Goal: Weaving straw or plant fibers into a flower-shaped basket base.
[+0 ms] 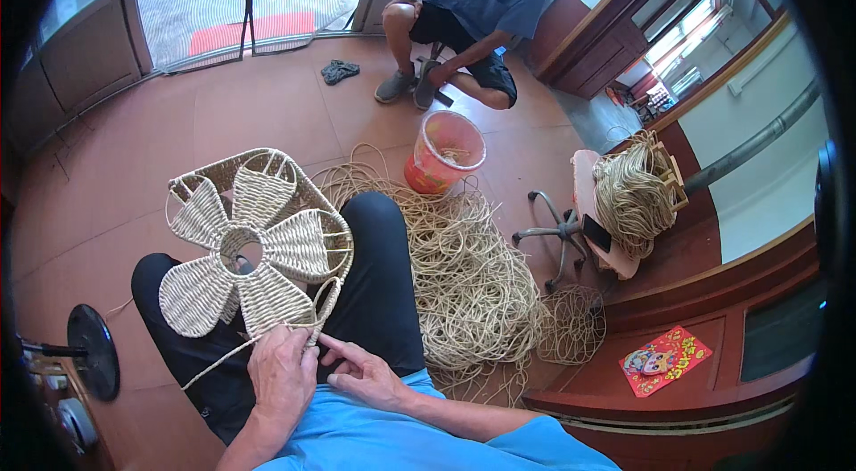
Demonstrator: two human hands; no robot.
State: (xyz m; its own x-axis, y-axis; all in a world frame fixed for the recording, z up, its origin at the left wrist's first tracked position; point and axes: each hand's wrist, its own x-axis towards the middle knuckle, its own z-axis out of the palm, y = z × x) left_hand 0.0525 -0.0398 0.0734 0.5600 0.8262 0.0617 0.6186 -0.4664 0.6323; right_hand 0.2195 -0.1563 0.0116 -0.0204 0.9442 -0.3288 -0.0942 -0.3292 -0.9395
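A woven straw basket (332, 212) rests across my lap, its flower-shaped face turned up. The flower has broad petals, such as this near petal (273, 300), around a round hole. My left hand (283, 370) is closed on the near petal's lower edge, and a loose end of straw cord (221, 361) sticks out leftward beside it. From the right, my right hand (366, 375) reaches the same edge with bent fingers on the looped cord beside the petal. Its exact fingertip contact is partly hidden. Wire ribs show bare at the right petal.
A heap of straw cord (473, 284) covers the floor beside my right leg. Beyond it stands a red bucket (426, 170). A person (486, 3) sits farther back. At right, a swivel chair (586, 195) carries a cord bundle (635, 190). A black round base (93, 352) stands left.
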